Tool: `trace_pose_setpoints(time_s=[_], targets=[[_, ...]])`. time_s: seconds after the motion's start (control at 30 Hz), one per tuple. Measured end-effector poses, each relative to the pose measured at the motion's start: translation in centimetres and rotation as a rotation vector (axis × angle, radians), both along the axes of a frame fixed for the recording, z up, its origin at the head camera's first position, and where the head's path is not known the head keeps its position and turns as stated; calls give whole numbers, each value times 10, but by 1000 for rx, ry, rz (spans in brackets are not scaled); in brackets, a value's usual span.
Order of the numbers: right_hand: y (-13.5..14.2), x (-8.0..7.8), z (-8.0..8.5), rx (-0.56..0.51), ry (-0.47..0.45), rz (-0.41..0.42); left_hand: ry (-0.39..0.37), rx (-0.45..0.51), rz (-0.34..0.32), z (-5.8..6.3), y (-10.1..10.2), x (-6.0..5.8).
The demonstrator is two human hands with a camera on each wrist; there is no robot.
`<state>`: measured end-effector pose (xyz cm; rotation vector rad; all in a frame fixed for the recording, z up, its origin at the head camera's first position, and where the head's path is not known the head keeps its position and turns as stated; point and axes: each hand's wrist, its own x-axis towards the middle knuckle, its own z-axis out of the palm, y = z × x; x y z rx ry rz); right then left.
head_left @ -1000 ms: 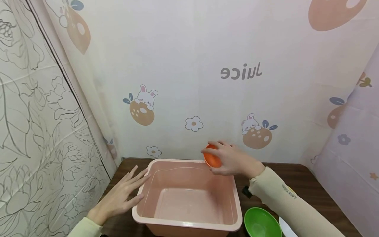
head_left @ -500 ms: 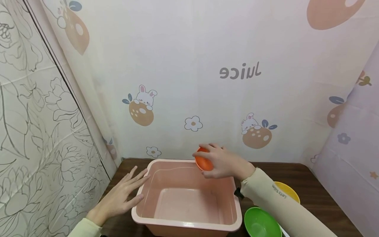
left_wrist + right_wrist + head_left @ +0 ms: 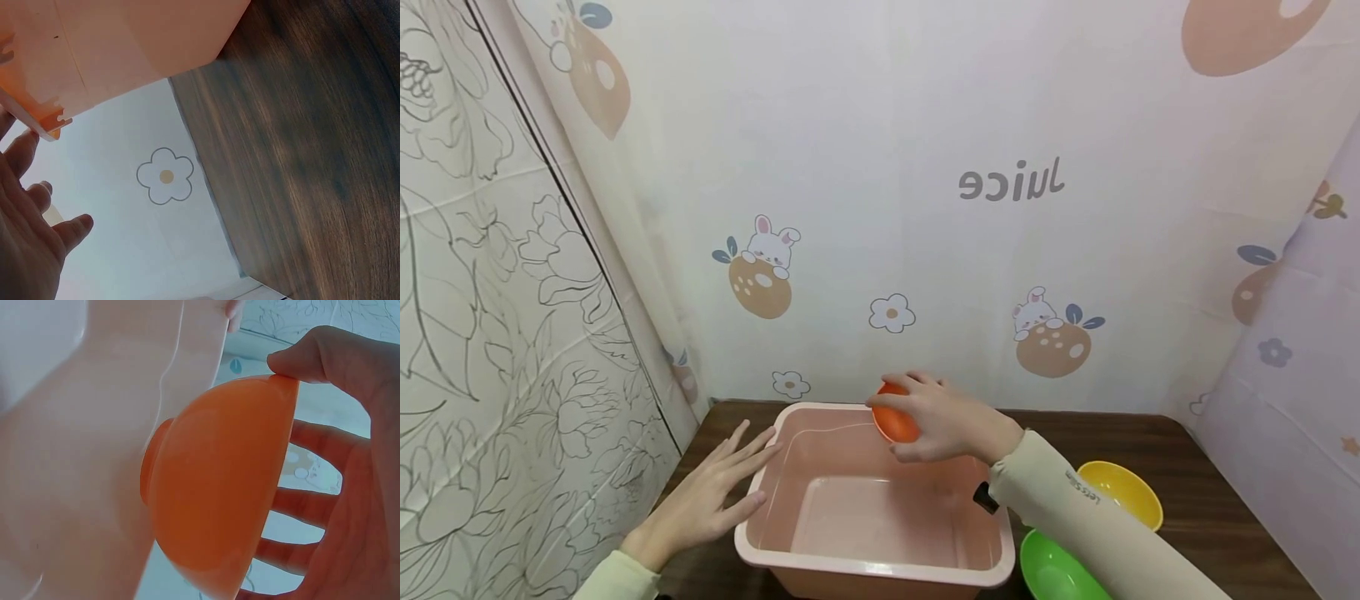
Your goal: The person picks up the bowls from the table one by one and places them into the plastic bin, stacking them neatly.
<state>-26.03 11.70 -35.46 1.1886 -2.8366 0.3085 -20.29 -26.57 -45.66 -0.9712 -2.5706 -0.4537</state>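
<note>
An orange bowl (image 3: 892, 419) is held by its rim in my right hand (image 3: 943, 419), above the back edge of a pink plastic basin (image 3: 880, 570). In the right wrist view the bowl (image 3: 219, 481) is tipped on its side, thumb on one part of the rim and fingers spread along the rest, its foot toward the basin wall. My left hand (image 3: 703, 496) rests with straight, spread fingers at the basin's left rim. Fingertips meet the rim's underside in the left wrist view, where the basin's outer wall (image 3: 137, 44) shows. Nothing lies on the visible basin floor.
Right of the basin, a yellow bowl (image 3: 1122, 492) and a green bowl (image 3: 1056, 568) stand on the dark wood table (image 3: 1217, 517), partly hidden by my right sleeve. A printed curtain (image 3: 887, 208) hangs close behind the table.
My right hand has moved left along the basin's back rim with the orange bowl. The yellow bowl has come into view from behind the sleeve. My left hand has stayed put.
</note>
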Motion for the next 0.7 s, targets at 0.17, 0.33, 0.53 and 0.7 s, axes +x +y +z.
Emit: trace_pose_setpoints(time_s=[0.17,0.33,0.53,0.7], targets=[[-11,3,-2,-4,-15,43,-14,-3,9,0,1,0],[-22,4,-5,9,4,85,-19,0,5,-1,1,-2],[-35,4,-13,24,10,128,-22,-4,10,-2,1,-3],[-47,3,-21,17,-1,143,-37,2,8,-3,0,-2]])
